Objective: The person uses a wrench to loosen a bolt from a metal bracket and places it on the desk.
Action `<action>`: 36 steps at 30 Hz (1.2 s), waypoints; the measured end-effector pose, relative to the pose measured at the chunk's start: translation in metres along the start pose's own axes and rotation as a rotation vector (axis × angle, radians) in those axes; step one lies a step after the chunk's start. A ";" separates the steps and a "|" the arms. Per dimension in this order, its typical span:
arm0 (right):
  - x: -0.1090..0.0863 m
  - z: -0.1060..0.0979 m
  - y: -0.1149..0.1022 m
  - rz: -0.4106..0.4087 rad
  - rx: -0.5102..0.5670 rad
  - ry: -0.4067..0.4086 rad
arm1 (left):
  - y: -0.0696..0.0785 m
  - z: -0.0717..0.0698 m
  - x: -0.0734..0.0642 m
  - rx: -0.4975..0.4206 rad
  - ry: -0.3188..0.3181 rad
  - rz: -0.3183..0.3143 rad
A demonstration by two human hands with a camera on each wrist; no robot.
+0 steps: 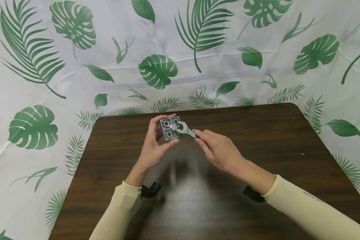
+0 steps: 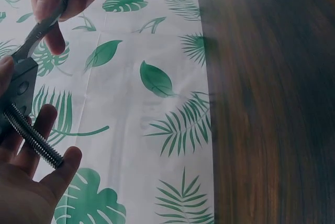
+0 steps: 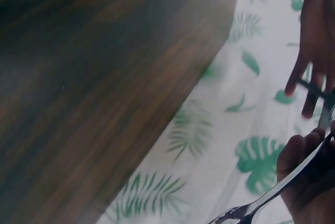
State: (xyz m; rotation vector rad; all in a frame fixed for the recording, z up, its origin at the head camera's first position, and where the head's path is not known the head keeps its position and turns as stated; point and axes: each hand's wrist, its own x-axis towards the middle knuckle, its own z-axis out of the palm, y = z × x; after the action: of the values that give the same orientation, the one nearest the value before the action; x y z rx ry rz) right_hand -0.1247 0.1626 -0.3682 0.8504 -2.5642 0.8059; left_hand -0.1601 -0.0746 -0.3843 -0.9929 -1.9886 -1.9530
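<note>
My left hand grips a square grey metal block by its edges, up over the far part of the table. Round recesses mark the block's face, and a bolt head sits near its middle. The bolt's threaded shank sticks out of the other side, its tip by a left fingertip. My right hand holds a silver wrench, whose jaw end is at the bolt head. In the right wrist view the wrench's handle runs out past the right fingers.
The dark wood-grain table spreads beneath both hands. Behind it hangs a white sheet printed with green leaves. A small pale speck lies on the table at the right. Black wrist straps show at both sleeves.
</note>
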 end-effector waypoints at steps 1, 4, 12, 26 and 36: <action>-0.001 0.001 -0.003 0.014 0.007 -0.002 | 0.000 0.000 0.000 -0.002 0.008 0.003; -0.004 0.004 -0.012 0.049 0.026 -0.004 | 0.001 0.000 0.001 -0.002 0.031 0.005; -0.005 0.009 -0.030 0.102 0.093 0.010 | 0.000 0.001 0.001 0.015 0.048 0.016; -0.004 0.003 -0.063 0.471 0.573 -0.196 | -0.004 0.006 0.002 0.049 0.096 0.058; 0.001 0.003 -0.068 0.540 0.938 -0.237 | 0.020 0.016 0.005 0.070 0.104 0.076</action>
State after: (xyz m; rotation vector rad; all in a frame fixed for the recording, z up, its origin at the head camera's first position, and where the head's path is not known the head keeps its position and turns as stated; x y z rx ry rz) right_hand -0.0830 0.1154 -0.3422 0.4459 -2.5871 2.2882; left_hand -0.1478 -0.0595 -0.3673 -0.9165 -1.9205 -1.8429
